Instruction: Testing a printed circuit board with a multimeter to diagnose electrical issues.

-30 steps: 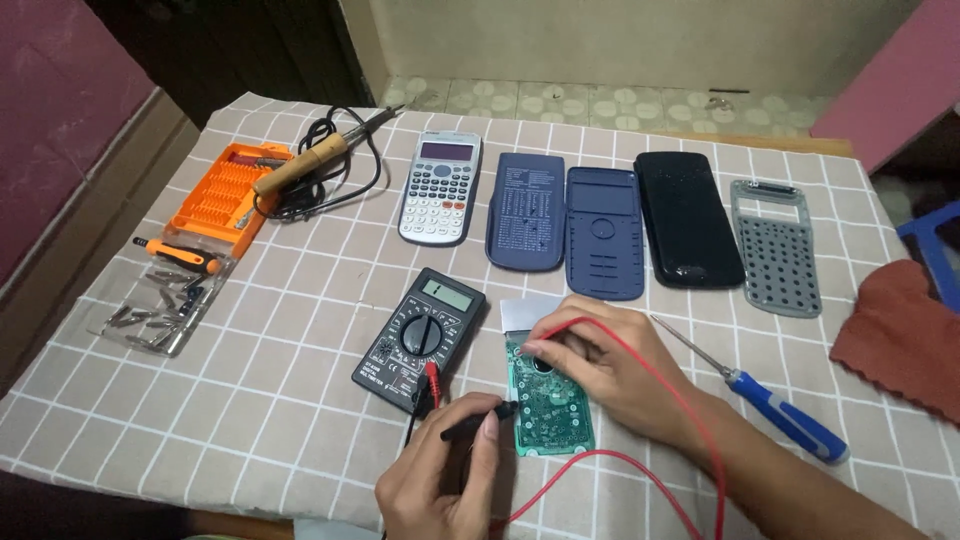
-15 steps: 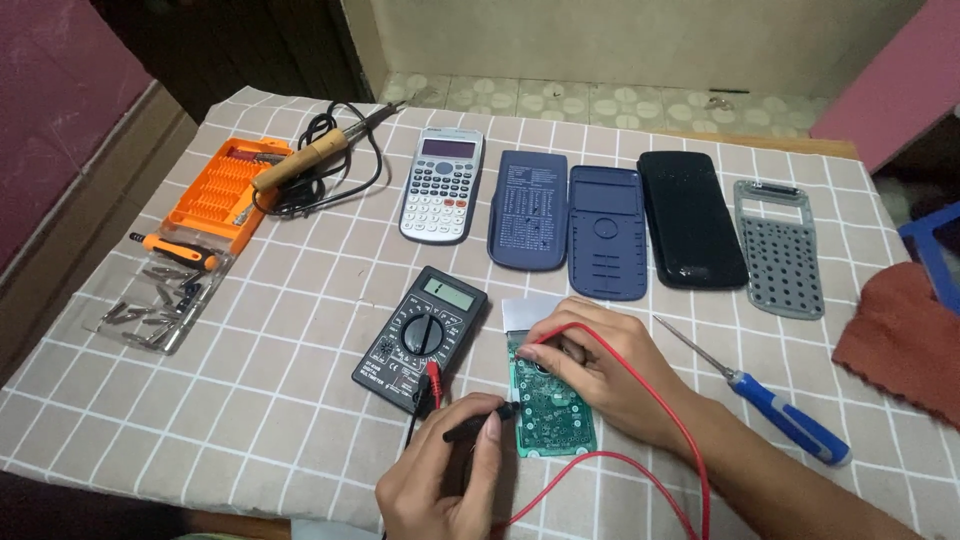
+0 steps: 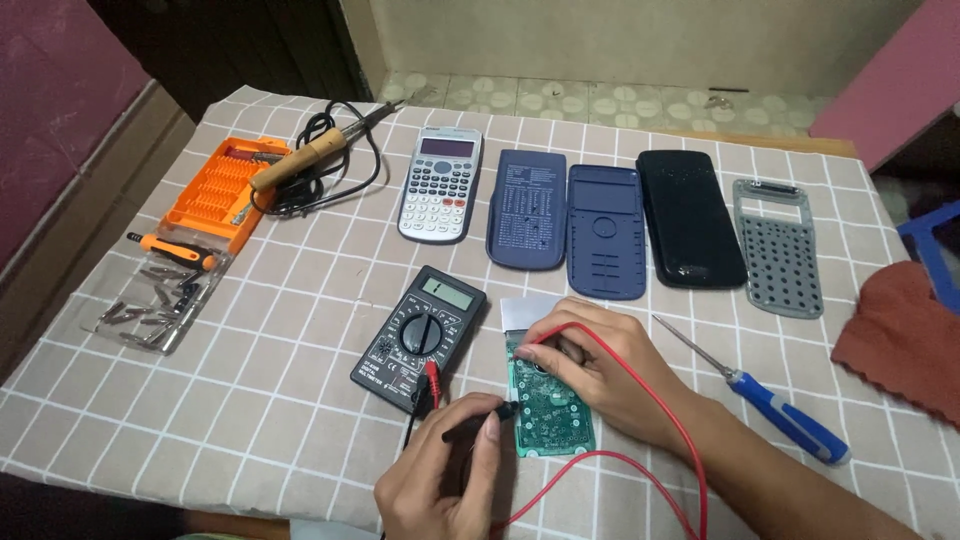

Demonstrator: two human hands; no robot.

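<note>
Circuit board (image 3: 548,415) (near table edge): left hand (image 3: 445,480) pinches black probe (image 3: 480,420), right hand (image 3: 600,365) red probe (image 3: 530,345).

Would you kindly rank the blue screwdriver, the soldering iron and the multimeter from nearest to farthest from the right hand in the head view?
From the right hand:
1. Multimeter, just left of it.
2. Blue screwdriver, to its right.
3. Soldering iron, far back left.

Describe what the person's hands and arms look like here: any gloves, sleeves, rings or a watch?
Both hands are bare: no gloves on the left hand or the right hand. No ring shows on the visible fingers, and no watch or band on the right wrist. The right forearm is uncovered as far as the picture's edge, with no sleeve in view. The left wrist is cut off by the picture's lower edge.
</note>
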